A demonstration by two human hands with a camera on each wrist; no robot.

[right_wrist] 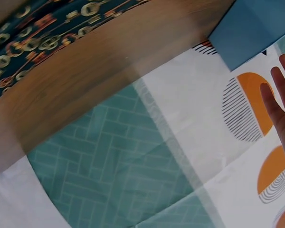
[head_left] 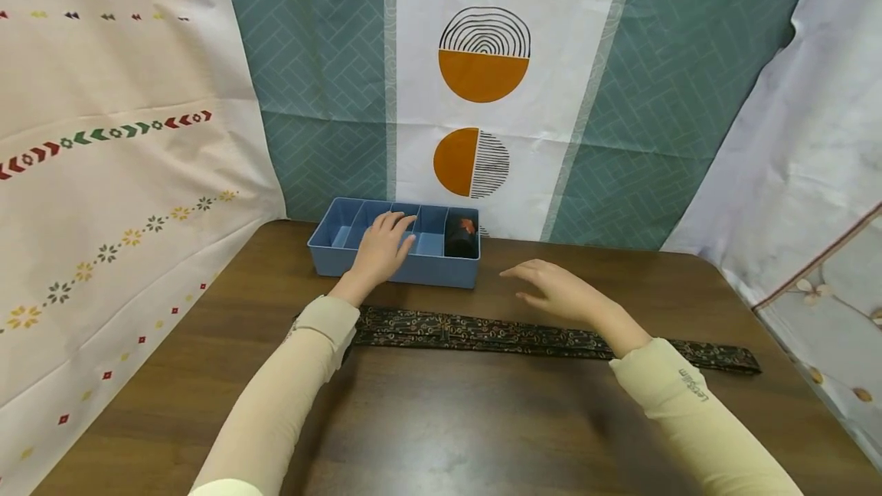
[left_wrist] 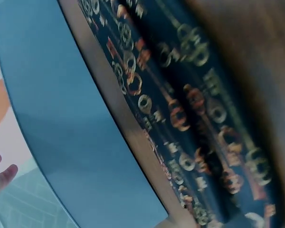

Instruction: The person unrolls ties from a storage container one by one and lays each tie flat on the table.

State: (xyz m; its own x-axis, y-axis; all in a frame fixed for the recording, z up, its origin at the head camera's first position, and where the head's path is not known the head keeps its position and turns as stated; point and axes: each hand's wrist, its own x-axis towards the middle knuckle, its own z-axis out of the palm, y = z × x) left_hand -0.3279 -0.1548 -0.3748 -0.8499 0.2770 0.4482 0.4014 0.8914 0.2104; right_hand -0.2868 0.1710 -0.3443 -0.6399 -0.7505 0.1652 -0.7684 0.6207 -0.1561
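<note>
My left hand [head_left: 382, 249] hovers over the front of a blue compartment box [head_left: 434, 272], fingers spread and nothing held. In the head view it overlaps the box's middle compartments. Off the box's right end, my right hand [head_left: 561, 291] is raised above the table, its fingers loosely extended and holding nothing. Between me and the box lies a long folded strip of dark cloth [head_left: 475, 334] printed with small keys; its two lengthwise folds show in the left wrist view [left_wrist: 171, 111]. A dark roll [head_left: 458, 242] with an orange-red figure sits in the box's rightmost compartment.
The brown wooden table [head_left: 441, 419] carries the box near its back edge. Behind it hangs a teal and white curtain [head_left: 331, 98] with orange half-circles. Pale patterned cloths hang at the left [head_left: 138, 251] and right [head_left: 813, 190] sides.
</note>
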